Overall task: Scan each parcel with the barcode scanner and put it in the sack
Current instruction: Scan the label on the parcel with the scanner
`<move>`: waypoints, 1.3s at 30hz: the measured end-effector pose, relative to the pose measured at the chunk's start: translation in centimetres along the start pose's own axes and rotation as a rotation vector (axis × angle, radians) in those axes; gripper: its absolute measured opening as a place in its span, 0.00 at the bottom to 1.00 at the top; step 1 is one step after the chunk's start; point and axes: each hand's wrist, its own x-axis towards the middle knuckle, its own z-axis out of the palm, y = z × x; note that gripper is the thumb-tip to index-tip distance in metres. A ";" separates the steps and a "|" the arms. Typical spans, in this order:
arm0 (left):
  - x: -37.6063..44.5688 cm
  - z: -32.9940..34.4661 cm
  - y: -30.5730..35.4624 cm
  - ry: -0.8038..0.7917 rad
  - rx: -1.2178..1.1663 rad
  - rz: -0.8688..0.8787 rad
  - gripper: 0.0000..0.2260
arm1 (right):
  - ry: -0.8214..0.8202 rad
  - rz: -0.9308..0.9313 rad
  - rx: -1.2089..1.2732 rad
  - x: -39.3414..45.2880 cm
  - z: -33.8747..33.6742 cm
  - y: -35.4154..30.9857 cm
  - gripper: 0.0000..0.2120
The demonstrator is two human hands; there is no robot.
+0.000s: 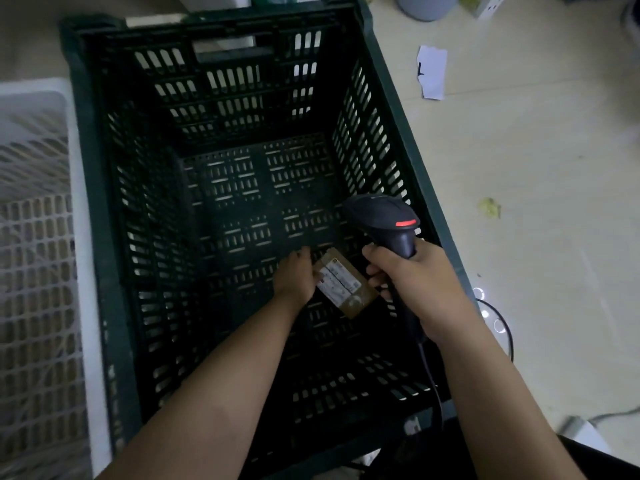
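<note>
**Last parcel at the crate floor, scanner held ready**

I had both hands down inside the dark slatted crate point(93, 188). My left hand point(294, 275) was at the bottom, on the left edge of the small brown parcel point(346, 284). Fingers looked curled over that edge, but the hand hid the contact, so I couldn't tell if it really gripped or only touched. The parcel lay flat or slightly tilted on the crate floor, white label point(337, 278) facing up. Good for scanning, I judged, since the barcode side was already exposed.

My right hand point(415, 282) was wrapped firmly round the handle of the barcode scanner point(384, 220), fingers closed on it. The scanner's head sat above and just right of the parcel, nose aimed forward into the crate rather than at the label. So I read this as pick-up, not scan: the scanner was parked out of the way while the left hand fetched. Its cable point(429, 372) ran back along my forearm and over the near rim.

No other parcel showed in the crate, so this was probably the last one there. The sack wasn't in view; I couldn't say where it was.

Also around: a white slatted basket point(38, 237) touching the crate's left side, a scrap of white paper point(432, 72) and a small yellowish scrap point(490, 206) on the pale floor to the right.

Next, I guessed: lift the parcel, tilt the label to the scanner.
</note>
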 end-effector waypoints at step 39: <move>-25.4 -20.7 -3.5 0.305 -0.786 0.165 0.26 | -0.027 -0.312 0.244 -11.8 5.2 -5.3 0.08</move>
